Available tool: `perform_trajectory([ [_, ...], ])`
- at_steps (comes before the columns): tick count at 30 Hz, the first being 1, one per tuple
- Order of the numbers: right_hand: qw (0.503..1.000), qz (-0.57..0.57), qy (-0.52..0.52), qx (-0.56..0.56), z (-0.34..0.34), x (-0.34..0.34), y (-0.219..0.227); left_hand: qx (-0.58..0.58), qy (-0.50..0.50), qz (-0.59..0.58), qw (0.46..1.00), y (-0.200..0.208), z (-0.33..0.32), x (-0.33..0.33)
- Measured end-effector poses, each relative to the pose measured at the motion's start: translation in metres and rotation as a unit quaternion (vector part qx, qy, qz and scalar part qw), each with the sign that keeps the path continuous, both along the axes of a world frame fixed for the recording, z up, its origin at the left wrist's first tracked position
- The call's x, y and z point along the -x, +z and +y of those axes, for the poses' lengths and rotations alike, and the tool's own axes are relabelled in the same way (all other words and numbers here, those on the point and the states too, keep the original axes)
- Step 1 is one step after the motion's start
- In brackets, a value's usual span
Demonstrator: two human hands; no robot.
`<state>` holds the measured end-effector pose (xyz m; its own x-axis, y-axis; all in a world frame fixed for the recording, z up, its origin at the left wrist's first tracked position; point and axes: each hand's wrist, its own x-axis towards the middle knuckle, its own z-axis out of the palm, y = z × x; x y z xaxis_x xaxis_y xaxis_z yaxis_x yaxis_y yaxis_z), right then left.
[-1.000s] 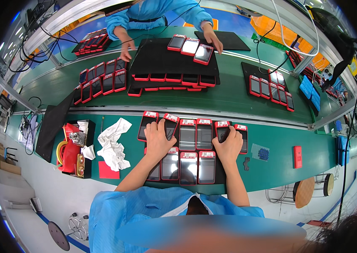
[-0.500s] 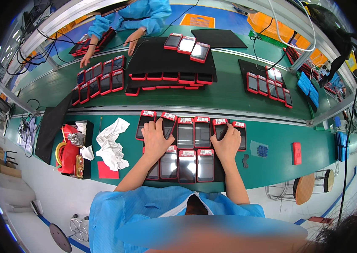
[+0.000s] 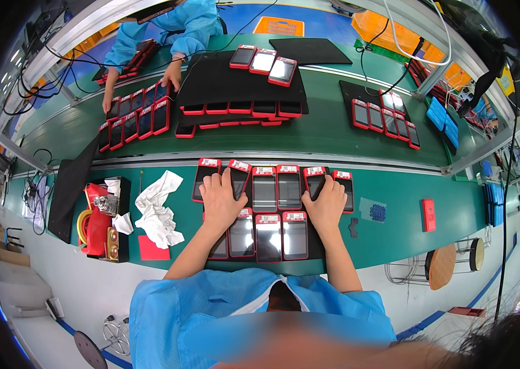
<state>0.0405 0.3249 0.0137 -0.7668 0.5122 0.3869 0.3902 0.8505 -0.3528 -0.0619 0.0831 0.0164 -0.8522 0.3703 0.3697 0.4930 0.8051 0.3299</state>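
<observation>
Several red-framed phones (image 3: 275,209) lie face up in two rows on a dark mat on the green bench in front of me. My left hand (image 3: 221,198) rests flat on the left phones of the group, fingers spread over the upper row. My right hand (image 3: 324,203) lies flat on the right phones, fingertips on the upper row. Neither hand grips anything. The middle phones between my hands are uncovered.
A crumpled white cloth (image 3: 158,208) and a red tape dispenser (image 3: 97,218) sit to the left. A small red block (image 3: 429,214) lies to the right. Beyond a rail, a conveyor carries more red phones (image 3: 134,117); a person in a blue coat (image 3: 167,34) reaches over them.
My hands have stayed on the phones, barely shifting. The person opposite has moved to the left along the far side and now reaches toward the phones at the left.
</observation>
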Motion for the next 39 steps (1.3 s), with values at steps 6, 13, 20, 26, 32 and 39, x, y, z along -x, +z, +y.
perform_trajectory([
  [6,0.998,-0.049,-0.002,-0.049,-0.002,-0.001,0.008,0.008,-0.006,0.016,1.0,0.001,-0.003,-0.001],
  [13,0.999,-0.041,0.004,-0.035,0.003,0.005,0.006,0.009,-0.014,0.003,1.0,0.005,0.001,0.002],
  [20,1.0,-0.007,0.008,-0.019,0.005,0.007,0.004,0.006,-0.015,0.003,1.0,0.002,0.002,0.004],
  [26,1.0,0.003,0.006,-0.02,0.004,0.006,0.005,0.006,-0.016,0.003,1.0,0.002,0.003,0.005],
  [32,1.0,-0.004,0.004,-0.005,0.004,0.006,0.005,-0.001,-0.021,0.002,1.0,0.001,0.001,0.005],
  [39,1.0,0.0,0.006,-0.009,0.004,0.006,0.005,-0.014,-0.021,0.002,1.0,0.001,0.003,0.004],
])
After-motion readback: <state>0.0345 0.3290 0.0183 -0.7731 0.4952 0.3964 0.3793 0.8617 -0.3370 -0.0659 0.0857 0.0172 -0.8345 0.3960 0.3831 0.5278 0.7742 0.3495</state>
